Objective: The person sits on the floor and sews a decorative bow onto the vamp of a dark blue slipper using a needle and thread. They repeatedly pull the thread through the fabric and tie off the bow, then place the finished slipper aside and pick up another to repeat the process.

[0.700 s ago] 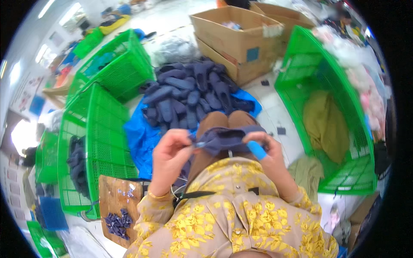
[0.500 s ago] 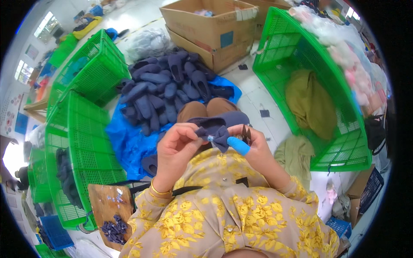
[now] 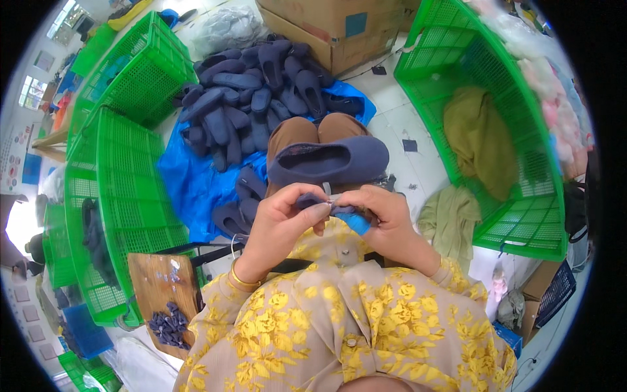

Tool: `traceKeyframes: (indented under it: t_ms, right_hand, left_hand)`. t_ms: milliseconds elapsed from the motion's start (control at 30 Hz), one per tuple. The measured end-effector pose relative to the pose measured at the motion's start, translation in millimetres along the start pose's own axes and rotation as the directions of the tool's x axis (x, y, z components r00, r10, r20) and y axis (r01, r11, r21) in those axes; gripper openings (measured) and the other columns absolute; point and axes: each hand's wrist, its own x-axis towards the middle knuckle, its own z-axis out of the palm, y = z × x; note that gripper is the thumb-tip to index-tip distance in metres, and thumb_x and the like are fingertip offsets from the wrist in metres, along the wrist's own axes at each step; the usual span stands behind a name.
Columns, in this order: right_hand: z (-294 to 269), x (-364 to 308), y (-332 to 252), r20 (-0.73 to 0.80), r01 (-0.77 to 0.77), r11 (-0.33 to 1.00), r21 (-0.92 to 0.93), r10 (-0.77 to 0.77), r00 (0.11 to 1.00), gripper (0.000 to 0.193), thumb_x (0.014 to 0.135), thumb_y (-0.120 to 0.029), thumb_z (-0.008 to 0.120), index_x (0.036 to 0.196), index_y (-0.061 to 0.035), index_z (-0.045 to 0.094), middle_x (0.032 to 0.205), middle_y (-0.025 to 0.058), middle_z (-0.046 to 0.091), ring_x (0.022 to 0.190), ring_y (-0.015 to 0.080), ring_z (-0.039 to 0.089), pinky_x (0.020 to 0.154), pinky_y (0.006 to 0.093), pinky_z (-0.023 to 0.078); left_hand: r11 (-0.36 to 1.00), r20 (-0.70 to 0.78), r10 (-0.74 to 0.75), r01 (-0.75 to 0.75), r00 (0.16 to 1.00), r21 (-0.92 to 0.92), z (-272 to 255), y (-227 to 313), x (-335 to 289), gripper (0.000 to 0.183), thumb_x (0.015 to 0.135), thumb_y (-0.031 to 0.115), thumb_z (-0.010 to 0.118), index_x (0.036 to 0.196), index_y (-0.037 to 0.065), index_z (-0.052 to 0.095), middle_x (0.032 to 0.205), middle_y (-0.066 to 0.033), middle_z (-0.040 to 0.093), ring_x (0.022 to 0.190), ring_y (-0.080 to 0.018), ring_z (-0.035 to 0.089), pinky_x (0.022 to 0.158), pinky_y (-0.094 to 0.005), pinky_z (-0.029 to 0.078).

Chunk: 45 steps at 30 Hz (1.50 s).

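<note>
My left hand (image 3: 287, 215) pinches one side of a small navy fabric bow (image 3: 308, 200) in front of my waist. Fingers of my right hand (image 3: 385, 215), with a blue wrap (image 3: 356, 222) on the thumb, close on its other side. Most of the bow is hidden by the fingers. Just beyond them a navy slip-on shoe (image 3: 372, 159) lies sideways across my lap, its opening facing up. A small grey tip (image 3: 326, 188) stands up between the hands; I cannot tell what it belongs to.
Ahead, many navy shoes (image 3: 228, 124) are heaped on a blue sheet (image 3: 189, 196). Green crates (image 3: 144, 228) line the left; another green crate (image 3: 418, 85) holds olive cloth (image 3: 480, 140). A wooden board (image 3: 147, 268) with more bows (image 3: 168, 325) is at my lower left. Cardboard boxes (image 3: 320, 39) stand beyond.
My hands have drawn closer together and the bow has turned, so its gem centre no longer shows. The dark snips seen in my right hand are now hidden. More of the lap shoe shows.
</note>
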Motion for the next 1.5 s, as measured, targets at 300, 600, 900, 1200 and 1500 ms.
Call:
traceKeyframes:
  t_ms: [300,600,900,1200,1500]
  right_hand:
    - [7,-5,11,0.047,-0.316,0.905,0.285,0.316,0.948,0.013,0.090,-0.006,0.062,0.102,-0.0030,0.061,0.083,-0.0017,0.059,0.067,0.0023,0.048,0.059,0.0195,0.040]
    - [4,5,9,-0.055,-0.218,0.938,0.268,0.241,0.969,0.026,0.084,-0.004,0.068,0.108,-0.0059,0.059,0.082,-0.0027,0.055,0.063,0.0035,0.042,0.056,0.0194,0.037]
    - [0,1,12,-0.045,-0.006,1.000,0.018,0.007,0.999,0.021,0.081,-0.001,0.068,0.101,-0.0050,0.062,0.082,0.0060,0.060,0.065,0.0148,0.057,0.056,0.0264,0.043]
    - [-17,-1,-8,0.048,-0.170,0.967,0.191,0.164,0.985,0.017,0.091,-0.006,0.060,0.107,-0.0048,0.056,0.081,0.0037,0.058,0.063,0.0128,0.053,0.058,0.0260,0.042]
    - [-23,-4,-5,0.232,0.014,1.000,-0.021,-0.009,0.973,0.043,0.067,0.010,0.061,0.107,-0.0061,0.064,0.095,0.0119,0.069,0.081,0.0305,0.068,0.068,0.0350,0.054]
  left_hand:
    - [0.968,-0.136,-0.071,0.035,0.988,-0.249,10,-9,4,0.015,0.096,0.012,0.058,0.104,0.000,0.061,0.087,-0.0062,0.064,0.074,-0.0132,0.060,0.067,-0.0265,0.049]
    - [0.763,0.041,0.179,-0.165,0.983,0.625,6,11,3,0.024,0.090,0.007,0.064,0.113,0.000,0.062,0.102,-0.0086,0.068,0.092,-0.0121,0.064,0.082,-0.0264,0.050]
    - [0.975,-0.034,0.075,-0.066,0.997,0.212,-4,11,2,0.022,0.086,0.001,0.067,0.107,-0.001,0.063,0.101,-0.0031,0.063,0.089,-0.0089,0.061,0.076,-0.0213,0.050]
    - [0.988,0.030,0.081,-0.084,0.996,0.130,-13,7,-3,0.022,0.084,-0.006,0.068,0.103,-0.001,0.059,0.101,-0.0093,0.066,0.094,-0.0157,0.065,0.085,-0.0269,0.052]
    - [0.981,0.151,0.169,-0.181,0.974,0.066,-15,-5,-4,0.019,0.081,-0.012,0.067,0.096,-0.001,0.061,0.104,-0.0123,0.066,0.102,-0.0189,0.063,0.090,-0.0300,0.050]
